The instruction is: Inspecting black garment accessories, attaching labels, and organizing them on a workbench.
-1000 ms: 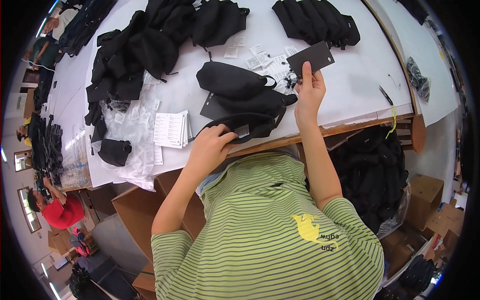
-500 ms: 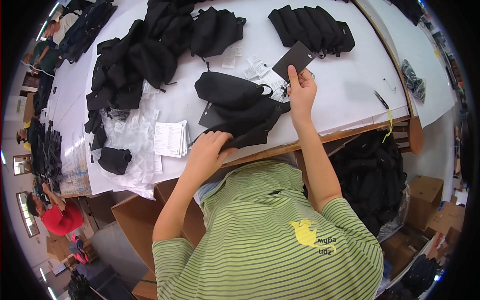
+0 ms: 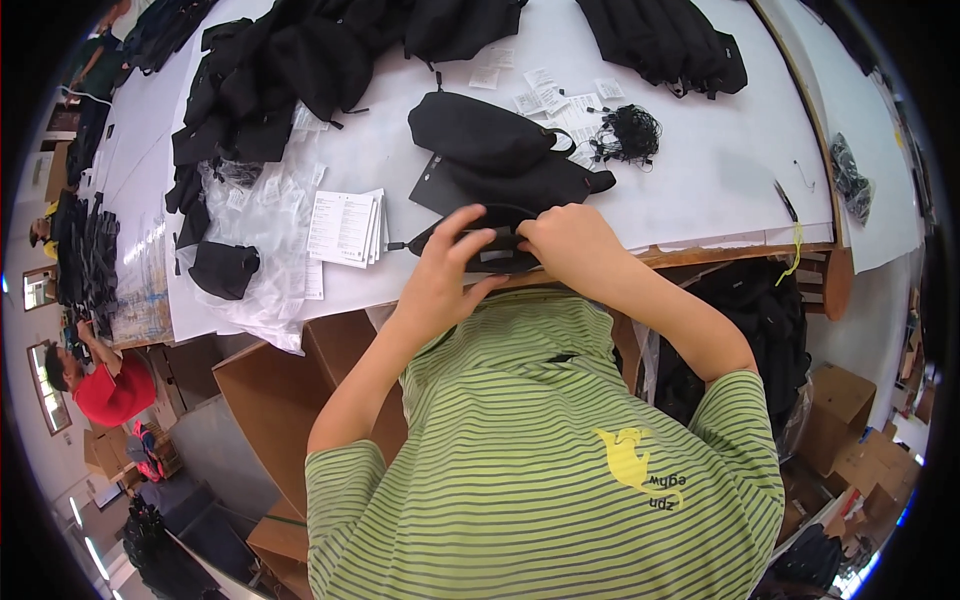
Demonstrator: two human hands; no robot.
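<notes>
The white counter (image 3: 720, 170) carried a black pouch (image 3: 510, 263) at its near edge. The right hand (image 3: 575, 245) pinched the pouch's rim; the left hand (image 3: 447, 265) spanned its left part, thumb and fingers apart. White cards (image 3: 343, 228) lay stacked leftward.

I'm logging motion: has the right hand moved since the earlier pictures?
Yes: against the black cord bundle, the right hand moved down and left in view, to the black pouch.

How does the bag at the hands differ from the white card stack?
The bag is black, the card stack white. The bag looks rounded, the card stack rectangular. The left hand and right hand are at the bag; neither touches the card stack. Both things are at the white table.
</notes>
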